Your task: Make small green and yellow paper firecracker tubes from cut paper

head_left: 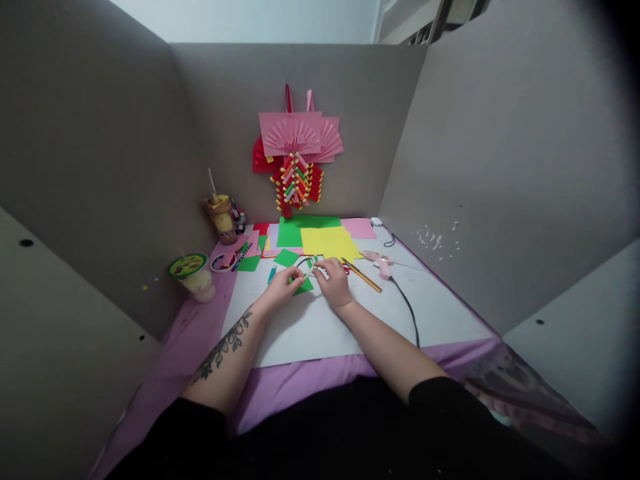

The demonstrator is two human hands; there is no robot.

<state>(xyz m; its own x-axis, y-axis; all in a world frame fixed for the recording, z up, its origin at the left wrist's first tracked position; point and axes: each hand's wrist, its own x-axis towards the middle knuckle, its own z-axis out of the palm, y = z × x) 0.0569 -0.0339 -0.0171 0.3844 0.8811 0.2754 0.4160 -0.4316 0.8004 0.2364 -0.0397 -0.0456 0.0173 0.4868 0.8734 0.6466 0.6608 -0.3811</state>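
My left hand [285,283] and my right hand [333,280] meet over the white sheet [320,333] in the middle of the table. Both have their fingers pinched around a small, thin whitish piece [310,271] between them; its exact shape is too small to tell. Green paper pieces [303,287] lie under and beside my left hand. Red scissor handles [346,268] show partly behind my right hand, next to a yellow-and-black pencil [367,279].
Green [290,233] and yellow paper [327,242] lie behind my hands. A pink glue gun [384,265] with a black cord rests right. Tape roll [220,263], lidded cup [200,283] and brown cup [223,223] stand left. Pink and red paper decorations [295,137] hang on the grey wall.
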